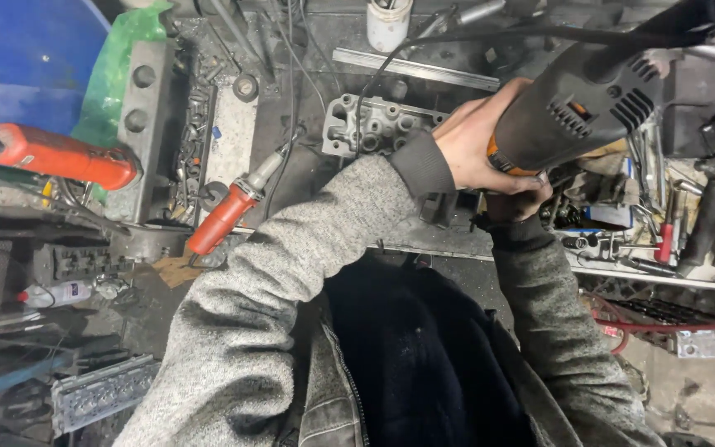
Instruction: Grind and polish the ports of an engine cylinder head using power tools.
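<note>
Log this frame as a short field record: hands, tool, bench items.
left hand: wrapped around the body of the dark power tool, grip closed
right hand: mostly hidden under the tool, seems to hold it from below
tool cord: black cable runs from the tool across the bench
bench: metal cylinder head just beyond the left hand
left of bench: two orange-handled tools, one near, one at the edge
back: white container

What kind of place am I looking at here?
Likely a metalwork or engine repair workshop: both hands grip a black power tool over a cluttered bench bearing a cast metal engine part and an orange-handled tool.
</note>
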